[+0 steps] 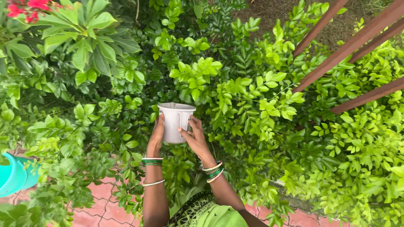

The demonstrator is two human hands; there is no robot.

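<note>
Head view: white plastic handled mug (176, 122) gripped mid-scene over leafy green shrubs (248, 101), left hand (156, 136) curled on its left wall, right hand (193, 136) wrapped by its handle, seemingly mid-pour, calling for steady tilt; turquoise bucket (14, 174) far left.

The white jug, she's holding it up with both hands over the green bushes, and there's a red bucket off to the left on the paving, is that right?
Not quite: the bucket at the left edge is turquoise, not red, as the head view shows. The rest holds: the left hand and right hand both hold the white jug up over the green bushes, beside the reddish paving.
</note>
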